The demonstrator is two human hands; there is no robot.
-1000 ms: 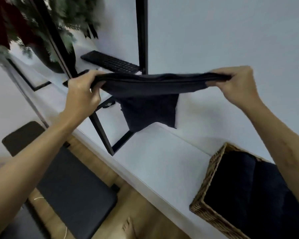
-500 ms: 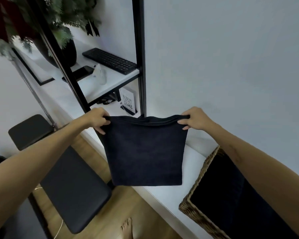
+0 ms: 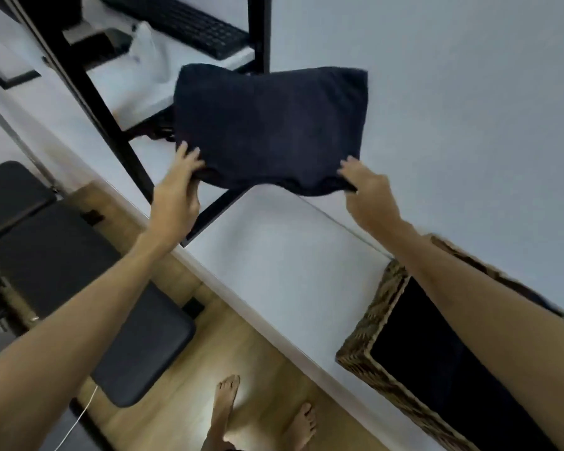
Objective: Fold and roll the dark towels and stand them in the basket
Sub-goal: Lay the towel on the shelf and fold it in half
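From the head camera, the dark towel [image 3: 269,125] is folded into a rough rectangle, long axis left to right, and hangs in the air above the white tabletop [image 3: 284,265]. The left hand [image 3: 176,190] pinches its near-left corner and the right hand [image 3: 368,190] its near-right corner, so the cloth lies toward twelve o'clock from both. The wicker basket [image 3: 372,333] sits at four o'clock, nearer the right arm.

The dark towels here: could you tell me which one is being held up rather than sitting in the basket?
The dark towel flung out above the white table, its near edge gripped by the left hand and right hand. The other dark fabric lies inside the wicker basket.
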